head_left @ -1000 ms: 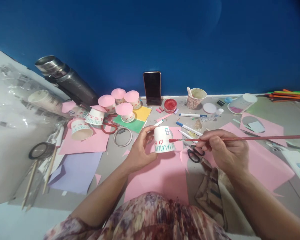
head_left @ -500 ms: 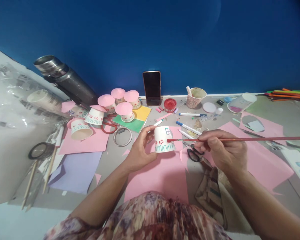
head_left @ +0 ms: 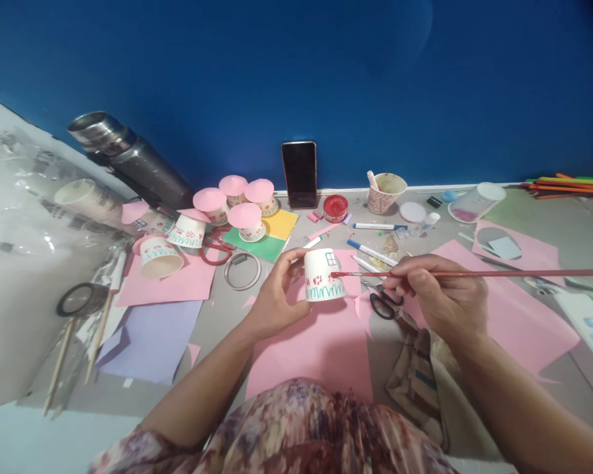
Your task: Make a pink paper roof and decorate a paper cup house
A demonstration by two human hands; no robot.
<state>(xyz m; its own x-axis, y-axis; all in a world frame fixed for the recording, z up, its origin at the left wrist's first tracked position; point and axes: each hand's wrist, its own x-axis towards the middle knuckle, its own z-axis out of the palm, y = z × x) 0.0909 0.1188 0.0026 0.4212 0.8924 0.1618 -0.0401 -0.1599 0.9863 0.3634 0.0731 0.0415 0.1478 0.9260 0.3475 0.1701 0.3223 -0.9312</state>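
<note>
My left hand grips a white paper cup, turned upside down above a pink paper sheet. On the cup are a blue window drawing, red painted dabs and a green zigzag near its rim. My right hand pinches a red paintbrush held level. Its red-tipped bristles meet the cup's right side, just under the window. Behind the cup sits an open jar of red paint. Black-handled scissors lie between the cup and my right hand.
Several decorated cups with pink paper cone tops stand to the left. A phone leans on the blue wall beside them. A steel flask tilts at the back left. Blue markers, a patterned cup and a cloth are on the right.
Hardly anything differs. The brush tip stays at the cup's right side, with a very slight shift, and both hands keep their hold.
</note>
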